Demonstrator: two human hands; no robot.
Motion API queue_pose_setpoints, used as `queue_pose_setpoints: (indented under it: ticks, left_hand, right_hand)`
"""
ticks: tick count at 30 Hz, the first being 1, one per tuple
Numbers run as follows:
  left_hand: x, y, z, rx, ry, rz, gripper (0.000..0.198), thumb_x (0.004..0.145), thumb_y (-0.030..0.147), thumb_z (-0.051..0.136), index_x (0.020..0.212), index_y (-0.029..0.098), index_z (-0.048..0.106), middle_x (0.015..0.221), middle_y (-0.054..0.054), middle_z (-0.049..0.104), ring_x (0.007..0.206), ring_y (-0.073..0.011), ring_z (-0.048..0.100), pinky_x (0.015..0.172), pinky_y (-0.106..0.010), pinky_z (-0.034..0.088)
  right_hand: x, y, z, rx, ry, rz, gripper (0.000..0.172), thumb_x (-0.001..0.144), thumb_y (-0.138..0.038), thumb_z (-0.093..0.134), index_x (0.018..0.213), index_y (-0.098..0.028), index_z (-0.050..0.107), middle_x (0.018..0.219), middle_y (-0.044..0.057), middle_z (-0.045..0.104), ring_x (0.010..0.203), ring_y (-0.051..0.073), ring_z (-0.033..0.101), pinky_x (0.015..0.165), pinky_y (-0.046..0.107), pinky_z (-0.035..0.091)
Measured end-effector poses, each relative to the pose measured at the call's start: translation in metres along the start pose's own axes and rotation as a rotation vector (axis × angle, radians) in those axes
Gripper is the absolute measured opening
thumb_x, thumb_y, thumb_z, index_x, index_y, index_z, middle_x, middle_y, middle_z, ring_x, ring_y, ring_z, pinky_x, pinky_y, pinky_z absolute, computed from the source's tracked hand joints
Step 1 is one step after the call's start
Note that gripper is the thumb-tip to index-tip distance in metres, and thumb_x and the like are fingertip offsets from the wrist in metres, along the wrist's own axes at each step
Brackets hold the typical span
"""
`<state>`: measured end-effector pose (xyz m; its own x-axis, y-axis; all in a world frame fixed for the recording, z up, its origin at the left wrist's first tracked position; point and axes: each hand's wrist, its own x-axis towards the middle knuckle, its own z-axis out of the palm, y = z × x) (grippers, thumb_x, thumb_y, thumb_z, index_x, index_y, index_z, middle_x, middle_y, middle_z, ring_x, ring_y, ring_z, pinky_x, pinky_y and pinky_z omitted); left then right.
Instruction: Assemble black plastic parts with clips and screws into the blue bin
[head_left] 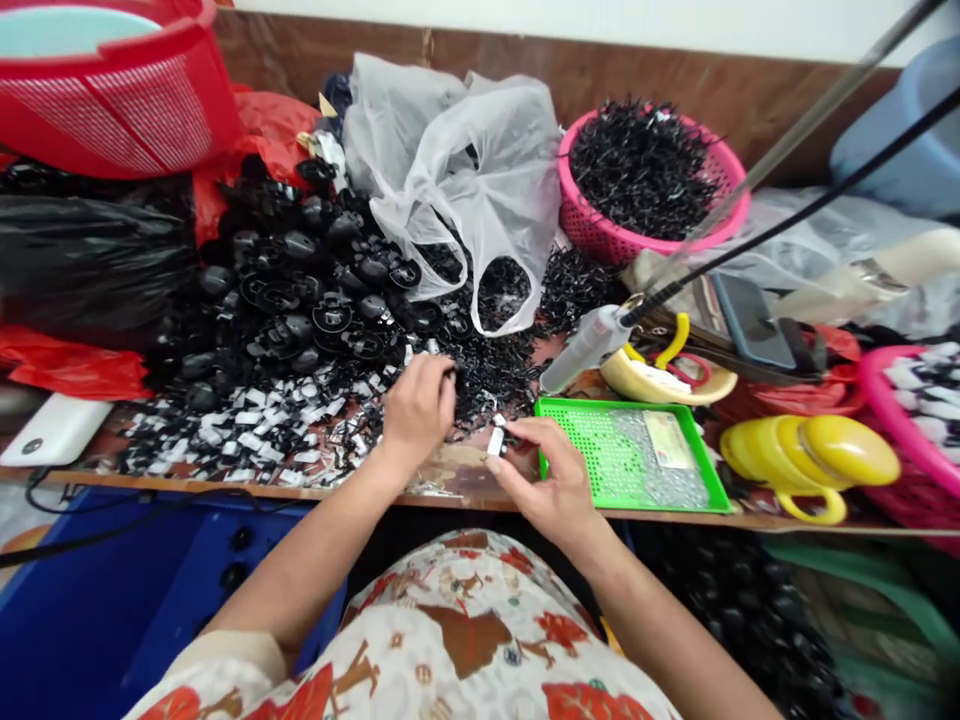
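The left hand [418,408] is burying its fingertips among the black clips [487,375], hiding any grasp. The small white piece [495,441] the right hand [551,482] is pinching is showing too small to identify.

White clip [495,441], small, pinched upright; black parts pile [491,375] loose, spread just behind.

Bare forearms and hands — cream garment printed with red-brown leaves and figures.
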<state>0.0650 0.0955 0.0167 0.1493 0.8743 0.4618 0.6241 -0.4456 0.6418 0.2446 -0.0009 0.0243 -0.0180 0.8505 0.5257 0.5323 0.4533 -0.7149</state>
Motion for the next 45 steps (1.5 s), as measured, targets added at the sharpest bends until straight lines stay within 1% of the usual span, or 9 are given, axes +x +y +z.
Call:
queue_pose_setpoints:
  ticks: [2, 7, 13, 17, 21, 27, 32, 37, 45]
  left_hand:
    - [-0.028, 0.015, -0.003, -0.282, -0.153, -0.065, 0.022, 0.09, 0.023, 0.057, 0.108, 0.02, 0.07, 0.111, -0.011, 0.069, 0.106, -0.025, 0.064, 0.095, -0.039, 0.051]
    - [-0.074, 0.018, -0.015, -0.915, -0.485, -0.698, 0.033, 0.086, 0.034, 0.06, 0.115, 0.021, 0.068, 0.103, -0.006, 0.067, 0.07, -0.0162, 0.063, 0.055, -0.027, 0.052]
    - [-0.094, 0.007, -0.032, -0.815, -0.667, -0.79, 0.025, 0.078, 0.026, 0.063, 0.102, 0.021, 0.066, 0.088, -0.002, 0.063, 0.066, -0.0144, 0.056, 0.04, -0.02, 0.045]
    - [-0.09, 0.0, -0.041, -0.867, -0.61, -0.911, 0.022, 0.071, 0.025, 0.066, 0.091, 0.019, 0.061, 0.074, 0.001, 0.061, 0.06, -0.0141, 0.057, 0.042, -0.022, 0.05]
    - [-0.079, -0.007, -0.048, -0.905, -0.386, -0.962, 0.035, 0.071, 0.03, 0.073, 0.103, 0.019, 0.061, 0.087, -0.002, 0.069, 0.067, -0.0162, 0.066, 0.052, -0.028, 0.06]
    - [-0.069, -0.011, -0.032, -0.828, -0.498, -0.879, 0.043, 0.072, 0.033, 0.073, 0.111, 0.02, 0.062, 0.116, -0.007, 0.07, 0.061, -0.0127, 0.066, 0.044, -0.026, 0.057]
    - [-0.064, -0.023, -0.02, -0.781, -0.281, -0.89, 0.041, 0.072, 0.033, 0.072, 0.109, 0.02, 0.059, 0.128, -0.009, 0.066, 0.055, -0.0112, 0.067, 0.039, -0.024, 0.054]
    - [-0.062, -0.027, -0.034, -0.79, -0.124, -0.88, 0.044, 0.072, 0.034, 0.075, 0.111, 0.021, 0.06, 0.122, -0.009, 0.069, 0.051, -0.0122, 0.067, 0.038, -0.025, 0.054]
    - [-0.076, -0.012, -0.04, -0.778, -0.535, -0.951, 0.04, 0.071, 0.033, 0.073, 0.106, 0.019, 0.058, 0.114, -0.008, 0.07, 0.045, -0.0123, 0.065, 0.034, -0.025, 0.051]
  right_hand:
    - [0.002, 0.0, 0.003, 0.043, -0.035, 0.057, 0.028, 0.085, -0.026, 0.077, 0.109, -0.021, 0.064, 0.098, 0.006, 0.065, 0.086, 0.018, 0.064, 0.074, 0.032, 0.054]
    - [-0.011, 0.002, 0.018, 0.178, -0.282, 0.339, 0.021, 0.086, -0.031, 0.076, 0.099, -0.019, 0.064, 0.087, 0.001, 0.06, 0.065, 0.012, 0.056, 0.058, 0.026, 0.049]
    - [-0.03, -0.009, 0.029, 0.006, -0.517, 0.216, 0.023, 0.089, -0.025, 0.071, 0.11, -0.02, 0.065, 0.096, 0.007, 0.066, 0.084, 0.019, 0.063, 0.074, 0.034, 0.053]
    - [-0.023, -0.004, 0.027, 0.096, -0.618, 0.19, 0.039, 0.089, -0.032, 0.074, 0.125, -0.022, 0.063, 0.106, 0.007, 0.067, 0.09, 0.019, 0.065, 0.081, 0.034, 0.056]
    - [-0.009, 0.013, 0.032, -0.053, -0.572, 0.277, 0.027, 0.1, -0.026, 0.055, 0.125, -0.02, 0.065, 0.115, 0.01, 0.066, 0.103, 0.02, 0.065, 0.094, 0.035, 0.054]
    - [-0.005, 0.015, 0.053, -0.484, -0.726, 0.284, 0.032, 0.101, -0.022, 0.047, 0.13, -0.019, 0.062, 0.119, 0.013, 0.065, 0.103, 0.025, 0.065, 0.085, 0.035, 0.053]
    - [-0.016, 0.01, 0.044, -0.338, -0.789, 0.246, 0.016, 0.097, -0.021, 0.057, 0.105, -0.016, 0.07, 0.106, 0.011, 0.07, 0.098, 0.022, 0.066, 0.088, 0.035, 0.051]
    - [-0.01, 0.022, 0.035, -0.102, -0.643, 0.238, 0.026, 0.098, -0.013, 0.053, 0.116, -0.019, 0.071, 0.106, 0.009, 0.069, 0.101, 0.019, 0.065, 0.094, 0.034, 0.051]
    - [-0.001, 0.016, 0.042, -0.431, -0.752, 0.308, 0.017, 0.098, -0.021, 0.054, 0.102, -0.017, 0.069, 0.105, 0.012, 0.066, 0.09, 0.023, 0.065, 0.076, 0.034, 0.049]
